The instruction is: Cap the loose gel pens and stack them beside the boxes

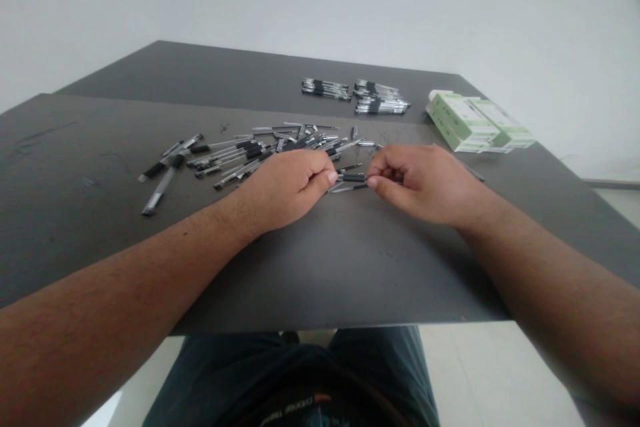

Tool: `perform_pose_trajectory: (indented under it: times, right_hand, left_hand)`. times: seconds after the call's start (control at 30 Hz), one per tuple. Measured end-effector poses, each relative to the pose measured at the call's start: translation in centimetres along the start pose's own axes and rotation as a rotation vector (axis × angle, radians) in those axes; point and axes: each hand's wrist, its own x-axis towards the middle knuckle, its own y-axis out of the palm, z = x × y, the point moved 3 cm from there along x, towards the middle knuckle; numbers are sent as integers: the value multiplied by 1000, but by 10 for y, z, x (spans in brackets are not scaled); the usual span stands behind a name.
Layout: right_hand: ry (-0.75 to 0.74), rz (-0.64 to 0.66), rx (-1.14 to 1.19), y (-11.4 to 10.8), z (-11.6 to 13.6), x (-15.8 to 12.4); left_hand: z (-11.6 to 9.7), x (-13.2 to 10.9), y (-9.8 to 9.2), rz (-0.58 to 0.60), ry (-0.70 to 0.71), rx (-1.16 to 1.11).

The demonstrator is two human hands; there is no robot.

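Between my two hands runs a thin pen piece (pixel 353 177) with a dark section. My left hand (pixel 295 188) pinches its left end between thumb and forefinger. The right end is in the closed fingers of my right hand (pixel 417 181); its tip is hidden there. Slim refills (pixel 349 188) lie on the table just beneath and behind the fingertips. Left of and behind my left hand spreads a loose pile of clear pen barrels with black grips (pixel 233 159).
Toward the back of the dark table (pixel 320 267) lie bundles of pens (pixel 326 89) and more pens (pixel 381 105). Green and white boxes (pixel 463 121) stand at the back right. Several capped pens (pixel 163 190) rest at the left. The table's front edge is close to my lap.
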Motion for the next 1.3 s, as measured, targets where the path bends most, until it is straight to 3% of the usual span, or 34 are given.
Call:
perform_pose_trajectory:
  times: [0.27, 0.6, 0.83, 1.07, 1.3]
  right_hand:
    - [36, 29, 16, 2, 0, 0]
    - [-44, 84, -64, 1, 0, 1]
    - [43, 48, 32, 1, -2, -1]
    - [-54, 87, -21, 1, -2, 1]
    - [26, 91, -1, 2, -3, 0]
  left_hand:
    - [0, 0, 1, 6, -9, 12]
    - [0, 0, -1, -11, 16, 33]
    - [0, -1, -2, -31, -14, 29]
    - [-3, -1, -3, -16, 36, 78]
    - [-4, -2, -4, -26, 51, 123]
